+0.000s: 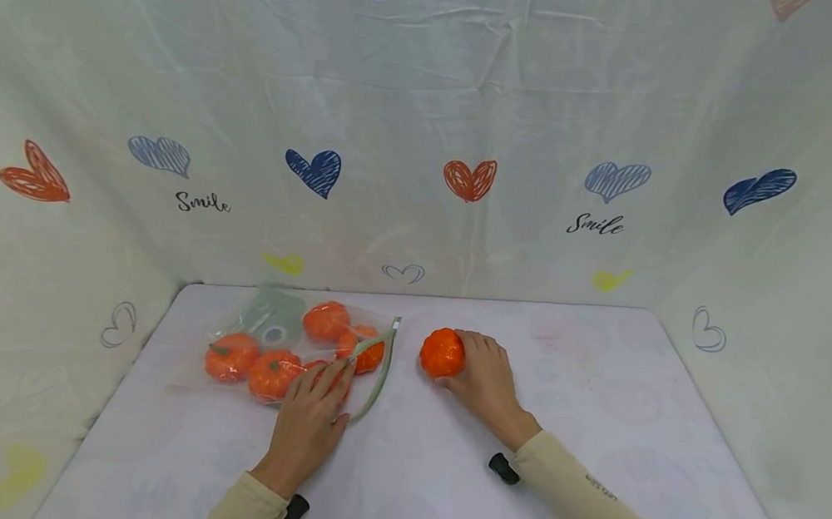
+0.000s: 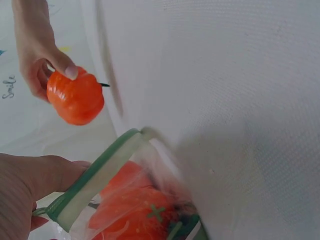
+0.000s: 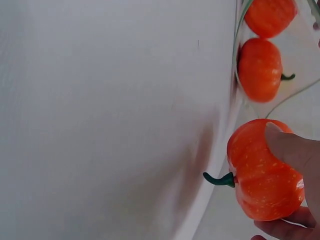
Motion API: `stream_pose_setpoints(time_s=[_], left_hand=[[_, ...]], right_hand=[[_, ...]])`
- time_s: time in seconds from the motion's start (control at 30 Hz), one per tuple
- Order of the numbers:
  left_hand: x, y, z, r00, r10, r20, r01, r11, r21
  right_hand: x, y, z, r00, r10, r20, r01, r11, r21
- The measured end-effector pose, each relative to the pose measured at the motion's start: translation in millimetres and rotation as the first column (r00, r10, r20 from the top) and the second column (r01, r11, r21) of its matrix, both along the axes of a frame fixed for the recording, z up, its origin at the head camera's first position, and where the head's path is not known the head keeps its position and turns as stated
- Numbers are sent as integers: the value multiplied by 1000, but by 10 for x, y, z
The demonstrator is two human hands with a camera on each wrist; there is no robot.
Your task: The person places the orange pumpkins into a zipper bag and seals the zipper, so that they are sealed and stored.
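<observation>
A small orange toy pumpkin [image 1: 442, 353] with a dark green stem is gripped in my right hand [image 1: 485, 381], thumb on one side and fingers on the other. In the right wrist view the held pumpkin [image 3: 262, 172] has its stem pointing away from the palm. To the left lies a clear zip bag [image 1: 271, 312] with a green edge and several more pumpkins [image 1: 273, 375] inside. My left hand [image 1: 310, 425] pinches the bag's edge; the left wrist view shows its green rim [image 2: 95, 175] between thumb and fingers, with the mouth parted.
Both hands work over a white-covered table [image 1: 438, 496]. Behind it and at the sides hangs a pale curtain [image 1: 400, 108] printed with hearts. Black wrist devices show under the right sleeve [image 1: 574, 492] and left sleeve [image 1: 245, 510].
</observation>
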State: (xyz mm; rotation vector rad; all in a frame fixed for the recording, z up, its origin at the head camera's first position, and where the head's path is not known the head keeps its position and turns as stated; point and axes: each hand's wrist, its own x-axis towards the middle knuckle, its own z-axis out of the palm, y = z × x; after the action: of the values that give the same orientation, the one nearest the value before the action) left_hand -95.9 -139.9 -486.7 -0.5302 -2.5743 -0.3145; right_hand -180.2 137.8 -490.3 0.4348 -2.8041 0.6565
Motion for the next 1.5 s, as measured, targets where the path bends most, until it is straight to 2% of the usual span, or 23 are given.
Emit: stream_pose_setpoints(time_s=[0.63, 0.9, 1.13, 1.5], left_hand=[[-8, 13, 14, 1000, 12, 5, -12, 1000, -22], [-21, 9, 0, 999, -6, -46, 4, 1000, -25], [-15, 12, 1, 1000, 6, -26, -7, 999, -35], [-21, 7, -7, 999, -11, -38, 10, 1000, -24]], right_hand=[[239, -386, 16, 995, 88, 53, -84, 994, -71], [279, -506, -16, 992, 119, 37, -114, 987, -115], [302, -615, -22, 990, 130, 54, -122, 984, -131], [292, -746, -53, 992, 119, 46, -112, 985, -135]])
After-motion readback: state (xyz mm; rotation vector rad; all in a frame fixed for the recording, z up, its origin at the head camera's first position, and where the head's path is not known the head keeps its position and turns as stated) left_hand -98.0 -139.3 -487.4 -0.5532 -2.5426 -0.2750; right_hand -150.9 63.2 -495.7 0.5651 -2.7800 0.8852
